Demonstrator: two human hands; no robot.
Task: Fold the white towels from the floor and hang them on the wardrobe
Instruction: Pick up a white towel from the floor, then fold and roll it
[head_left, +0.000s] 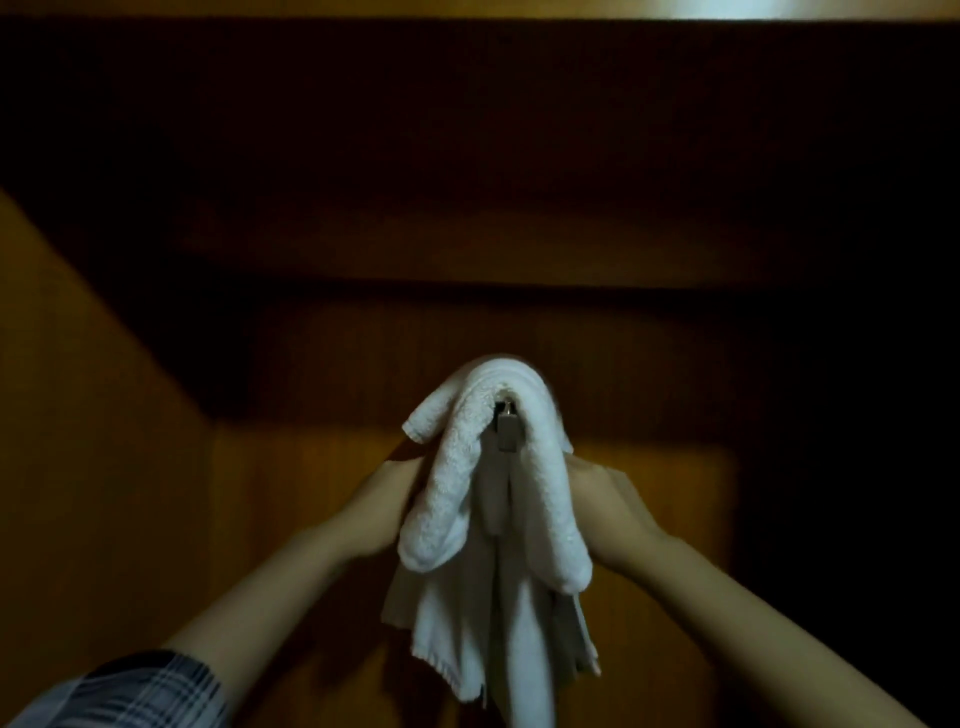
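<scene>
A folded white towel (452, 467) is draped over a metal rail (505, 431) inside the dim wooden wardrobe (130, 441), its two sides hanging down. More white cloth (467, 634) hangs lower beneath it. My left hand (389, 499) lies against the towel's left side and my right hand (602, 499) against its right side. The fingers of both hands are hidden behind the cloth, so I cannot tell whether they grip or just press.
Dark wooden panels and a shelf edge (467, 280) fill the view above the rail. The wardrobe's back wall (649, 519) is close behind the towel. A plaid sleeve (130, 691) shows at the lower left.
</scene>
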